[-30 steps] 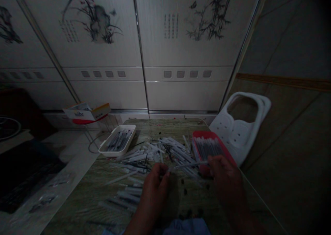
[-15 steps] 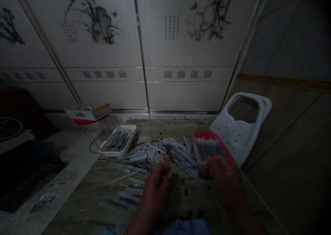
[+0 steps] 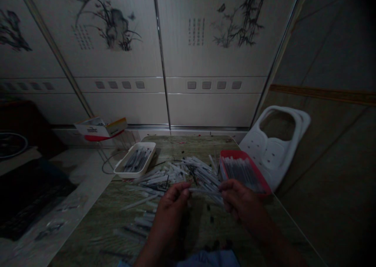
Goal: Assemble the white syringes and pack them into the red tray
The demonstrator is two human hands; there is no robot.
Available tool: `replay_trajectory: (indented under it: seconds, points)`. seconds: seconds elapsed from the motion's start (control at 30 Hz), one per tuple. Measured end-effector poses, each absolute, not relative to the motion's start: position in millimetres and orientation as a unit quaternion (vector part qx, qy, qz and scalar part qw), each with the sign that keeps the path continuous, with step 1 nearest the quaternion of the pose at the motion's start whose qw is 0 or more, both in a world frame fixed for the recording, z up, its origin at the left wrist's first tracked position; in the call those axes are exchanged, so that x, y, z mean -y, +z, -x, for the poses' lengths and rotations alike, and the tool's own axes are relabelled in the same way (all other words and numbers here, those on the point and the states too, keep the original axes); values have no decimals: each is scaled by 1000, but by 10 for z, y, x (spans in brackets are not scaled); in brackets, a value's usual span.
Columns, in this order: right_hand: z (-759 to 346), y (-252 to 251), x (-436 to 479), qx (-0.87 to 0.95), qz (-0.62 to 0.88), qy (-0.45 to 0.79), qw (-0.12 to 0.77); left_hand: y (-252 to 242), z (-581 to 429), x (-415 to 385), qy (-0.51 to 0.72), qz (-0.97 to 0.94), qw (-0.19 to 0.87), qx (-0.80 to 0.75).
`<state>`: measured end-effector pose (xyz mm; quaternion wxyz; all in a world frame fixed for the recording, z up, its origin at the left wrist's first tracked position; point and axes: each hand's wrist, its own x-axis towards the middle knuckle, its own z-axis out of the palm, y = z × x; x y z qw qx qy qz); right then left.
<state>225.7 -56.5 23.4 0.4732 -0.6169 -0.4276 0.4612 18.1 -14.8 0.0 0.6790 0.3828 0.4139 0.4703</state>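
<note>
Between my two hands a thin translucent pen barrel [image 3: 205, 190] is stretched level above the table. My left hand [image 3: 173, 202] pinches its left end between thumb and forefinger. The right end is gripped by the fingers of my right hand [image 3: 239, 198]. Behind them lies a loose heap of pale pen parts and dark refills [image 3: 188, 171]. A red-rimmed bin [image 3: 263, 181] packed with upright-leaning pens [image 3: 239, 169] stands just beyond my right hand. Off to the left, a white tray [image 3: 119, 170] holds more pens. In this dim light, fine details of the held piece are unclear.
Small black caps [image 3: 211, 219] dot the wooden table [image 3: 100, 220] near my lap. More barrels [image 3: 132, 233] lie left of my left forearm. A white folding chair [image 3: 273, 149] leans at the right wall. An open carton [image 3: 101, 129] sits on a red stool at the left.
My right hand has come left and closer to my left hand, uncovering more of the red bin. My left hand has shifted slightly left and up. The pen barrel now lies more level.
</note>
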Motion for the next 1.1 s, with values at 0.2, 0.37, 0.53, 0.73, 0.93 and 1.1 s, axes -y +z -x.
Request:
replay_trajectory:
  seconds: [0.2, 0.37, 0.53, 0.73, 0.93, 1.1]
  points:
    - [-2061, 293, 636, 494, 582, 500, 408, 22, -205, 130, 521, -313, 685, -402]
    - [-1917, 232, 681, 506, 575, 471, 438, 2, -242, 122, 536, -275, 694, -394]
    - [-1790, 255, 716, 561, 548, 429, 449, -18, -289, 145, 552, -238, 703, -380]
    - [-1734, 221, 739, 570, 559, 375, 472, -22, -328, 168, 559, -228, 700, -382]
    - [-1761, 241, 766, 591, 553, 374, 452, 6, -352, 187, 562, -223, 698, -383]
    - [-1738, 201, 770, 576, 557, 372, 469, 22, -371, 220, 567, -229, 697, -374]
